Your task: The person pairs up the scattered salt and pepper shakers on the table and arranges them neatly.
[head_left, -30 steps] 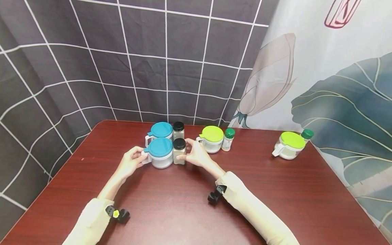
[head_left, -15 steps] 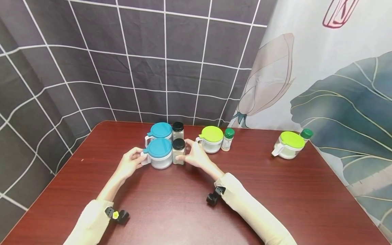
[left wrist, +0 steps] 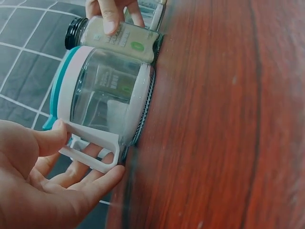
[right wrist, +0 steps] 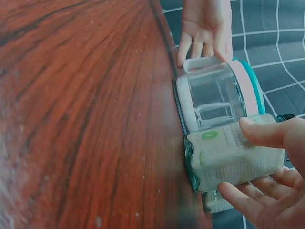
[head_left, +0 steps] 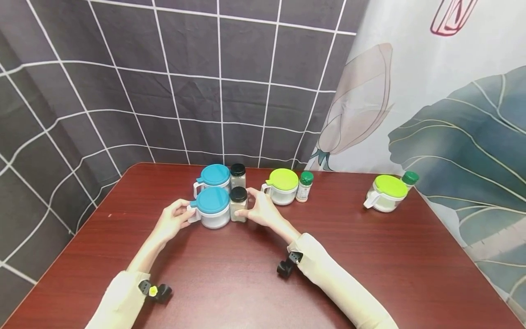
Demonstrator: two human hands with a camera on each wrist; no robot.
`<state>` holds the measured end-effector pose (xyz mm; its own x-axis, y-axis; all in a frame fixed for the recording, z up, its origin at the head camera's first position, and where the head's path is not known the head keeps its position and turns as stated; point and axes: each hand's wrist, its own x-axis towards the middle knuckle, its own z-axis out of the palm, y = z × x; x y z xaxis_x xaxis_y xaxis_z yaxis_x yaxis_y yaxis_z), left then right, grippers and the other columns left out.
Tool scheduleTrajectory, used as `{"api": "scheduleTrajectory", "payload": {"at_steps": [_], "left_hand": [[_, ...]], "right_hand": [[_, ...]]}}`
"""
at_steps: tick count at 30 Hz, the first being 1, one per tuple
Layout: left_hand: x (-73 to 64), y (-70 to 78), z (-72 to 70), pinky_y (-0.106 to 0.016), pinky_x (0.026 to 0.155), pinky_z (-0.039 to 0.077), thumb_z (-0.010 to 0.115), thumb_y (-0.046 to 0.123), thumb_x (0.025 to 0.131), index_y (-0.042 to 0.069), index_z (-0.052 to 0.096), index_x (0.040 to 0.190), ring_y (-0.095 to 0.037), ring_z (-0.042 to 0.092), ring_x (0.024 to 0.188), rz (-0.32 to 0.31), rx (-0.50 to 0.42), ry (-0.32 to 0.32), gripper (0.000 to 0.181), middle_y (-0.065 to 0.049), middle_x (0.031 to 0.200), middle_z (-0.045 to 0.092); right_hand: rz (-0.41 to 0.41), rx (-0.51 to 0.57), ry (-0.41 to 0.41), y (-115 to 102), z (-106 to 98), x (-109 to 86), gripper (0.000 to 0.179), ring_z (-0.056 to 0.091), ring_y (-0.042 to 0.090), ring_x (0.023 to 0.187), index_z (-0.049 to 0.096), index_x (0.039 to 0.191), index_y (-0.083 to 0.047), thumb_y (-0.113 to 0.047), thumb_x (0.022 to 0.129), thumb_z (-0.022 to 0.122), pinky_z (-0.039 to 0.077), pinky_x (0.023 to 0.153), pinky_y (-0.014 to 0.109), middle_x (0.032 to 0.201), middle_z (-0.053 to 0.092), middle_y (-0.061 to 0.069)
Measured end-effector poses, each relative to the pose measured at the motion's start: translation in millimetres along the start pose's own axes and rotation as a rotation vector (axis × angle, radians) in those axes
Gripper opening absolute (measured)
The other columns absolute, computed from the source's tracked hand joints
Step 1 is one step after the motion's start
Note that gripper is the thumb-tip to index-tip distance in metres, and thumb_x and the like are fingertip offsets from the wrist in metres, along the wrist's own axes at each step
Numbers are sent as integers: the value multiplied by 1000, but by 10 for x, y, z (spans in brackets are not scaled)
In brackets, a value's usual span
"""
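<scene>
My left hand (head_left: 171, 221) holds the white handle (left wrist: 93, 135) of a clear seasoning jar (head_left: 215, 220) with a blue lid, thumb on one side and fingers on the other. Right beside that jar stands a square, black-capped spice bottle (head_left: 238, 211) with pale contents. My right hand (head_left: 265, 209) grips this bottle from its right side; in the right wrist view the thumb lies across the label (right wrist: 233, 138) and the fingers are around the far side. Both containers are upright on the table. Directly behind them stand a second blue-lidded jar (head_left: 215, 174) and another black-capped bottle (head_left: 238, 177).
To the right, a green-lidded jar (head_left: 283, 183) stands next to a green-capped shaker bottle (head_left: 303, 189). Farther right is a similar pair, a jar (head_left: 386, 196) partly hiding its bottle (head_left: 410, 178). A grey checked curtain (head_left: 189, 100) hangs behind the red-brown table (head_left: 230, 278).
</scene>
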<state>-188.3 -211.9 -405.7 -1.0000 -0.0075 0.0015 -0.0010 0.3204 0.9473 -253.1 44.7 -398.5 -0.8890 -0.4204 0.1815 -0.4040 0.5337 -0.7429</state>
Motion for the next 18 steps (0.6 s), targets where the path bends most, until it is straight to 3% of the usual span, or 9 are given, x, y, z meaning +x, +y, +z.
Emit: {"api": "scheduleTrajectory", "payload": {"at_steps": [10,18], "left_hand": [[-56,43,54,-47,95,49,54,12,97,-6,48,122,-16,62,100,-65,14,40,31,-27,118,60],[-62,46,69,-46,95,49,51,12,99,-6,46,126,-27,61,108,-70,27,54,32,-31,124,55]], "right_hand": [[15,11,4,-11,38,-14,52,66,25,100,58,119,-2,-15,75,82,56,87,36,112,68,14],[29,15,19,-16,51,-9,54,65,25,98,57,121,-2,-14,74,82,57,85,35,112,67,14]]}}
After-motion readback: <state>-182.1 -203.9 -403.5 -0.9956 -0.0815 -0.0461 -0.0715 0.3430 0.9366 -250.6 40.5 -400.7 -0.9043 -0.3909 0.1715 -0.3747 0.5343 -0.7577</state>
